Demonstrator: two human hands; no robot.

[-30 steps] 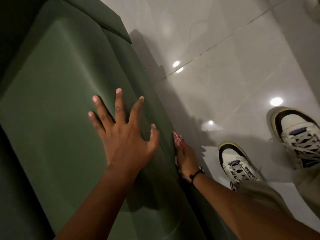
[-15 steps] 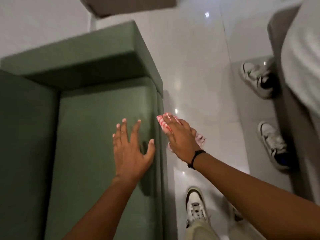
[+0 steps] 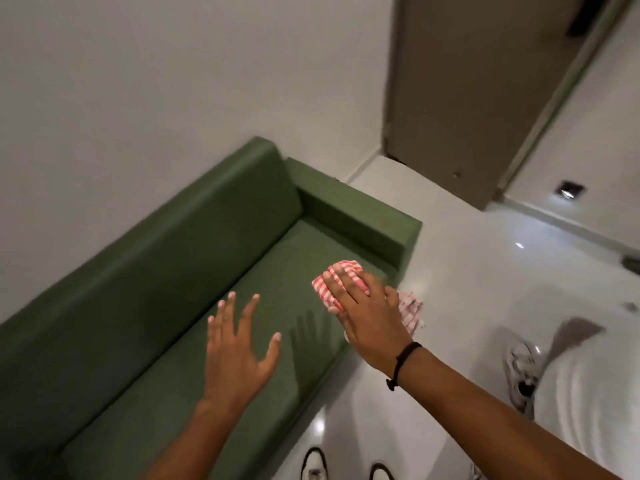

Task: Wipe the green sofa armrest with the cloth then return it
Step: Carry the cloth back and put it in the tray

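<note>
A green sofa (image 3: 166, 306) runs along the wall, its armrest (image 3: 360, 216) at the far end. My right hand (image 3: 367, 313) holds a red-and-white checked cloth (image 3: 337, 275) over the seat's front corner, just short of the armrest; part of the cloth hangs past the seat edge. Fingers spread and holding nothing, my left hand (image 3: 239, 348) hovers above the seat cushion and casts a shadow on it.
A white wall stands behind the sofa. A brown door (image 3: 485, 98) lies beyond the armrest. The glossy white tile floor (image 3: 467, 278) spreads to the right. Another person's white shoe (image 3: 519, 372) and light clothing are at right; my own shoes (image 3: 315, 465) show at the bottom.
The view has lifted and swung, showing the whole sofa and armrest. My right hand with the cloth has moved up over the seat corner. My left hand has lifted off the cushion.
</note>
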